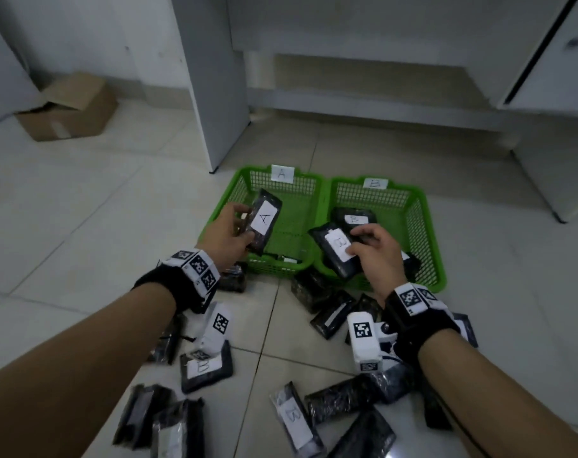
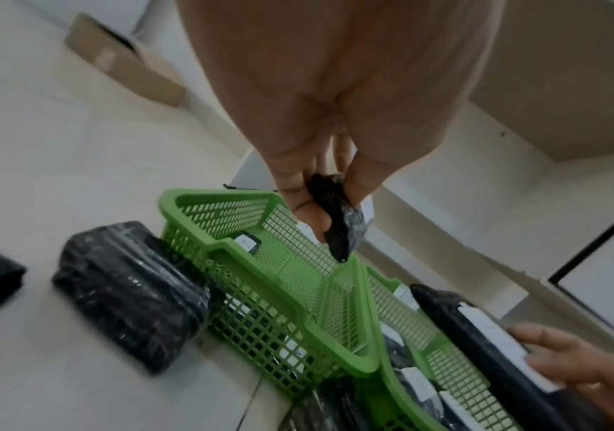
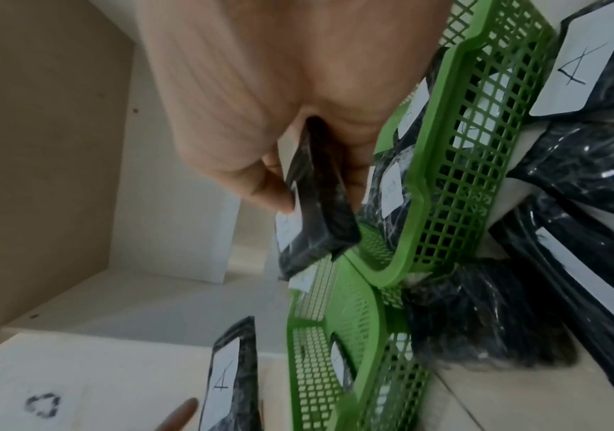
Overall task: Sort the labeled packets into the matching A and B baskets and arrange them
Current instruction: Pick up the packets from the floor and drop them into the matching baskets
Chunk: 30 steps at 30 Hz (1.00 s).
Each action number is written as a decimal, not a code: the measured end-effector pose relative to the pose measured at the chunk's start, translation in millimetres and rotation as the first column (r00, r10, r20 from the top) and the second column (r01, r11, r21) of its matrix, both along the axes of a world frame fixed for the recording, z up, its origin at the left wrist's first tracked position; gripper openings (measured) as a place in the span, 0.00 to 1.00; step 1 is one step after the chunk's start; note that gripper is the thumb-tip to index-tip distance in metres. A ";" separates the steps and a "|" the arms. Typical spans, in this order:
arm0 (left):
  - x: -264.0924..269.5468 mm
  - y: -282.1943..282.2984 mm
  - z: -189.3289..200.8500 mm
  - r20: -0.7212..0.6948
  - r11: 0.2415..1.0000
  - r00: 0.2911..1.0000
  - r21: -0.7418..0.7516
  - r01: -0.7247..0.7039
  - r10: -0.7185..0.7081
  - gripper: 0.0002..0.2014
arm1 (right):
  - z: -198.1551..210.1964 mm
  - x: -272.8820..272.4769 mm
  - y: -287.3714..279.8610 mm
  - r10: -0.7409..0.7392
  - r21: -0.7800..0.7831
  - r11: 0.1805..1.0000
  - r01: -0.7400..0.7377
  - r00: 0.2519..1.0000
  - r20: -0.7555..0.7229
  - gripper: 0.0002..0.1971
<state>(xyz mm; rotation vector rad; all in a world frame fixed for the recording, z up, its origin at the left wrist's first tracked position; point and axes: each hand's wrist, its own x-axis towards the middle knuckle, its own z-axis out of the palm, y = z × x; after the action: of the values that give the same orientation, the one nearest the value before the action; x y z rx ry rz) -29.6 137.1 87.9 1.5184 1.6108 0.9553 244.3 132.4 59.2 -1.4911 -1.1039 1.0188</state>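
Two green baskets stand side by side on the floor: basket A (image 1: 244, 180) on the left, basket B (image 1: 423, 206) on the right. My left hand (image 1: 229, 231) grips a black packet labelled A (image 1: 264, 219) above basket A's left side; the same A packet (image 2: 342, 221) shows edge-on in the left wrist view. My right hand (image 1: 373, 251) holds a black packet labelled B (image 1: 333, 249) over basket B's near left corner, seen as the B packet (image 3: 316, 210) between thumb and fingers. Another B packet (image 1: 355, 218) lies inside basket B.
Several black packets (image 1: 205, 366) lie scattered on the tiled floor in front of the baskets, around my forearms. A cardboard box (image 1: 69, 107) sits at the back left. White cabinet panels (image 1: 214, 77) stand behind the baskets.
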 end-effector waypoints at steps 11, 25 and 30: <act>42.3 111.5 -72.2 -0.562 0.891 0.703 -0.380 0.248 -0.436 0.15 | -38.2 14.3 70.5 -0.153 -0.049 0.982 0.183 0.918 0.366 0.13; 17.7 85.7 -61.7 -0.659 0.844 0.537 -0.482 0.235 -0.526 0.22 | -37.1 -13.8 94.5 0.285 -0.347 0.935 0.072 0.433 0.855 0.23; -19.9 46.6 -32.8 -0.682 0.965 0.707 0.005 0.262 -0.188 0.12 | -2.1 -56.4 51.6 -0.074 0.128 0.990 -0.063 0.541 0.838 0.16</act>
<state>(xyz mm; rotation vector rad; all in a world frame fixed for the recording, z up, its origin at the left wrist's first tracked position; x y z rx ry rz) -49.5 183.7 55.1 2.2555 1.7981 0.3389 188.0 184.0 57.1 -1.9122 -1.7929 0.1056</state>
